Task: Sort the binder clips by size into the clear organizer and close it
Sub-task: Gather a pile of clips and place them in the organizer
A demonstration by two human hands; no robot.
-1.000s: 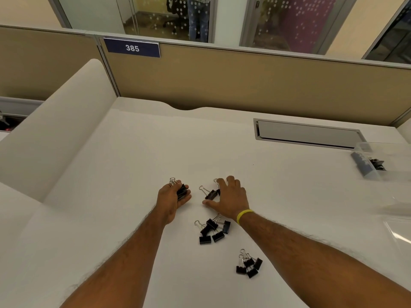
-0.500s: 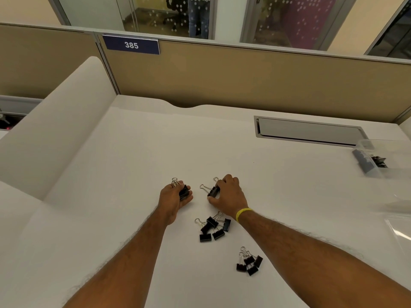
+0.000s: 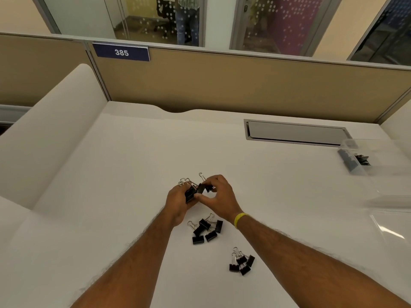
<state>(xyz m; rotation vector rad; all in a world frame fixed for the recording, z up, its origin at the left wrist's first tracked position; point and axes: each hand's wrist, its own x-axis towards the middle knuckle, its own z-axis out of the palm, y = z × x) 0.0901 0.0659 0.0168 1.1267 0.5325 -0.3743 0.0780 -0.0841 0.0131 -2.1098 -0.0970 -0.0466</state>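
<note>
The left hand (image 3: 178,204) is curled round a bunch of clips (image 3: 189,194), their wire handles sticking out past the knuckles. The right hand (image 3: 220,196), with a yellow band (image 3: 240,219) on its wrist, pinches one clip (image 3: 201,188) between thumb and fingers, right against the bunch. Both hands are just above the middle of the table (image 3: 111,174).

A loose pile (image 3: 205,231) lies just nearer the person, between the forearms. A smaller pile (image 3: 242,262) lies nearer again, close beside the right forearm.

The organizer (image 3: 350,145) stands open at the table's far right edge, well apart from the hands, with a few clips (image 3: 362,158) in one compartment. Bare table lies between it and the hands. A hatch (image 3: 295,132) is set in by the back edge, under the partition (image 3: 222,85).
</note>
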